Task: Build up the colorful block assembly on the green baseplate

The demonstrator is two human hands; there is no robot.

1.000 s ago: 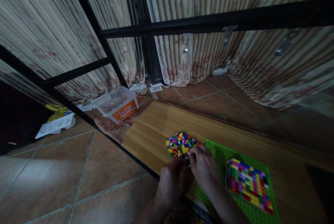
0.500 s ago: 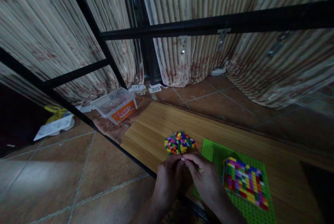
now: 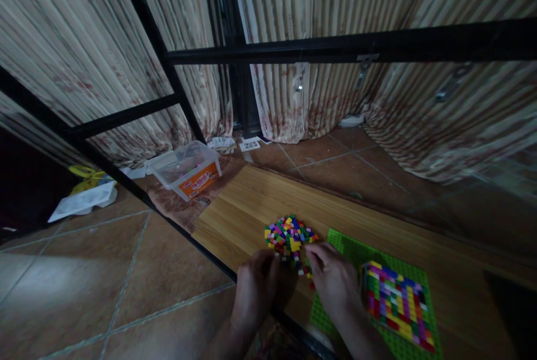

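Loosely heaped bricks (image 3: 292, 232) — likely piled for easy reach — lie just ahead of left hand (image 3: 254, 284) and right hand (image 3: 334, 281), both curled; whether either pinches a piece, cannot tell.

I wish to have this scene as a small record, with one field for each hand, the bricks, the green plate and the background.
Loose bricks: mixed-colour pile on a wooden surface
Left hand: at the pile's near edge; whether it holds a brick, cannot tell
Right hand: by the pile's right side; contents unclear
Green plate: studded, bearing a multicoloured brick block
Box: clear plastic, orange label, beyond the surface's left end
Background: striped curtains behind black bars
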